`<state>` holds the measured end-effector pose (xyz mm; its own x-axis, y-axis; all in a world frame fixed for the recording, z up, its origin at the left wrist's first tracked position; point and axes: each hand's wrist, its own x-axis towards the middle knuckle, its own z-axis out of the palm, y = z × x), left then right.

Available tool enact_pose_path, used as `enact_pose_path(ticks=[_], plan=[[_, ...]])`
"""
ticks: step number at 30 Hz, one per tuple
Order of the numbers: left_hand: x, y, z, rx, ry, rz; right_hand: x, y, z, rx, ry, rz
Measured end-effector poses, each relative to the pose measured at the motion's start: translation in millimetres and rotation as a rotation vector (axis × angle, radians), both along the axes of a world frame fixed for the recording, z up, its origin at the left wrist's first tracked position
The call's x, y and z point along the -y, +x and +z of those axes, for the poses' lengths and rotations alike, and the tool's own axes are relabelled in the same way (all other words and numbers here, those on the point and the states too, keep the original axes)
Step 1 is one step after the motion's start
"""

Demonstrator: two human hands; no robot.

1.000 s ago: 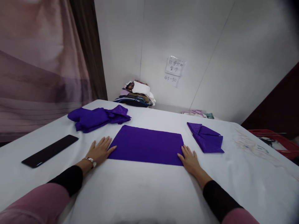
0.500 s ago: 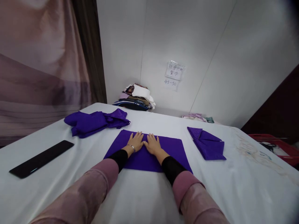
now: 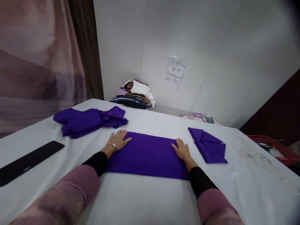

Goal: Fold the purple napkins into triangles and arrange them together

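A purple cloth napkin point(image 3: 148, 156) lies flat in front of me, folded into a wide panel. My left hand point(image 3: 119, 140) rests on its far left corner, fingers spread and palm down. On the far right corner lies my right hand point(image 3: 182, 150), also flat with its fingers apart. Neither hand grips the cloth. To the right sits another purple napkin point(image 3: 211, 147), folded into a pointed shape. A crumpled heap of purple cloth point(image 3: 86, 122) is at the back left.
A long black flat panel point(image 3: 28, 161) lies at the left on the white-covered table point(image 3: 145, 200). Stacked clothes point(image 3: 134, 95) and more folded cloth point(image 3: 197, 117) stand against the wall below a paper sign point(image 3: 176, 67). A red basket point(image 3: 276, 148) is beyond the right edge.
My hands have slid apart from the middle of the napkin to its left and right far corners. The view has shifted slightly; the other cloths have stayed in place.
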<state>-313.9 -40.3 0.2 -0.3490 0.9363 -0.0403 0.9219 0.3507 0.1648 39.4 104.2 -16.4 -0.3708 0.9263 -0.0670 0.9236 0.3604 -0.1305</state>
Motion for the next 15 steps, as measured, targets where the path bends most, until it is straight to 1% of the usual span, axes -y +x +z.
enact_pose_path(ticks=[2, 4, 6, 7, 9, 11, 12, 13, 15], plan=[[13.1, -24.7, 3.7, -0.017, -0.012, 0.080, -0.1, 5.2, -2.1, -0.004, 0.010, -0.007], [23.1, -40.8, 7.7, -0.035, -0.017, 0.128, -0.4, 6.3, -1.3, -0.013, 0.010, -0.004], [28.0, -44.8, 11.5, -0.052, -0.011, 0.162, -1.1, 6.5, 2.8, -0.017, -0.008, -0.003], [28.9, -41.8, 13.1, -0.061, -0.002, 0.176, -1.0, 5.8, 6.0, -0.016, -0.024, -0.005], [29.0, -25.4, 15.3, -0.078, 0.025, 0.183, 3.7, 0.3, 13.0, -0.015, -0.044, -0.020], [28.6, 3.4, 15.0, -0.093, 0.062, 0.129, 18.5, -14.4, 19.1, -0.023, -0.028, 0.000], [28.7, 21.2, 13.8, -0.098, 0.082, 0.070, 30.6, -25.6, 21.3, -0.034, -0.009, 0.037], [29.2, 40.0, 11.9, -0.101, 0.103, -0.003, 45.4, -38.7, 22.7, -0.049, 0.014, 0.106], [31.6, 75.4, 6.6, -0.091, 0.140, -0.170, 78.7, -67.0, 23.3, -0.101, 0.002, 0.273]])
